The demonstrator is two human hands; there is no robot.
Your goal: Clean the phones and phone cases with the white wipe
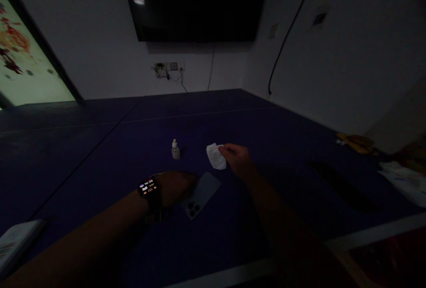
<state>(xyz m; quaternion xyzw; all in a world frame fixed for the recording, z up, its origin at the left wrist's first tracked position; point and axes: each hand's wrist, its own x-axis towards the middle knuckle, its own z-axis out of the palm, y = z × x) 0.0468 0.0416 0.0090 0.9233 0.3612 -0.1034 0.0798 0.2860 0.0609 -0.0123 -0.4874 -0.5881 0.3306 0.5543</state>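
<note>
A smartphone (pixel 203 192) lies back side up, its camera lenses toward me. My left hand (pixel 175 186), wearing a lit watch (pixel 148 187), is closed at the phone's left edge; the fingertips are dark and partly hidden. Just beyond the phone, my right hand (pixel 238 158) pinches a small white cloth (pixel 216 156) between thumb and fingers, held by its right side. A small clear dropper bottle (pixel 175 151) with a white top stands upright on the dark blue surface, left of the cloth.
A white box (pixel 18 239) sits at the lower left. To the right lie a dark flat object (pixel 339 186), a white crumpled item (pixel 404 181) and a yellowish item (pixel 357 143). Sockets with cables (pixel 169 67) and a large screen (pixel 199 4) are on the far wall.
</note>
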